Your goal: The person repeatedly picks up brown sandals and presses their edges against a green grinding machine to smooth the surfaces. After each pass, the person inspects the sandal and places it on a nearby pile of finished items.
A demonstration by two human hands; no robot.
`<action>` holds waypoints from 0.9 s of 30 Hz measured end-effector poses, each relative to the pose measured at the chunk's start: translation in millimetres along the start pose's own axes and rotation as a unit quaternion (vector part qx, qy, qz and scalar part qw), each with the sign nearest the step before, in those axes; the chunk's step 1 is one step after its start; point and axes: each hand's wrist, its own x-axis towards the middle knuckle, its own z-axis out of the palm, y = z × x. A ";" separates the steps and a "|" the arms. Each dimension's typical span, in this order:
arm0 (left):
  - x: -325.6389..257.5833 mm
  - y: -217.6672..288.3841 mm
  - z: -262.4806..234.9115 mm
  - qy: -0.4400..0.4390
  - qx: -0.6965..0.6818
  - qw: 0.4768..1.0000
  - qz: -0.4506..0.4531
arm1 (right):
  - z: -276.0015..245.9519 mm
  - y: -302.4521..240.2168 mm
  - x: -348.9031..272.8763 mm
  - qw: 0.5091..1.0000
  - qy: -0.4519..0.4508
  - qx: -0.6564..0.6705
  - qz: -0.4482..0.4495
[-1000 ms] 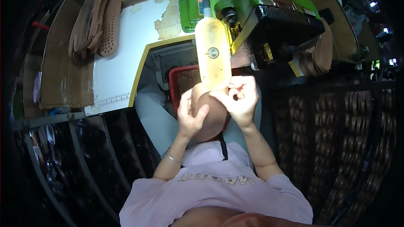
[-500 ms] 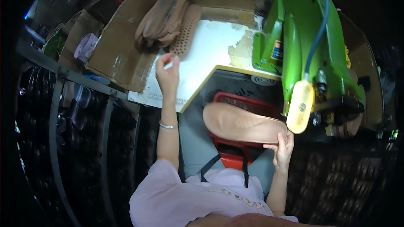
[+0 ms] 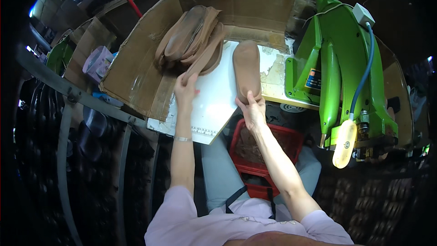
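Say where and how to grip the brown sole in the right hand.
Probably the rounded near end of the brown sole, from the person's side: its long shape points away from the body, and the right hand grips that end.

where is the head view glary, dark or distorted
Head view: glare whitens the glossy white tabletop beside the brown oblong shoe sole; head view: highlights streak the bulky green machine; head view: fisheye bends the gray metal upright at left; head view: brown rows at lower right, too dark to identify.
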 end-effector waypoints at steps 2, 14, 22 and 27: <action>-40.5 14.0 -45.7 0.013 -0.085 0.996 -0.027 | 7.0 3.8 -7.3 0.996 0.013 -0.086 0.027; -223.6 28.4 -63.3 -0.258 -0.013 0.951 -0.168 | -184.1 -94.2 -170.2 0.941 -0.109 -0.315 0.052; -292.5 -4.1 109.6 -0.368 -0.166 0.911 -0.085 | -287.3 -90.6 -280.6 0.966 0.015 -0.239 0.094; -320.1 11.7 160.8 -0.420 -0.135 0.893 -0.088 | -281.9 -85.7 -306.7 0.965 0.052 -0.226 0.124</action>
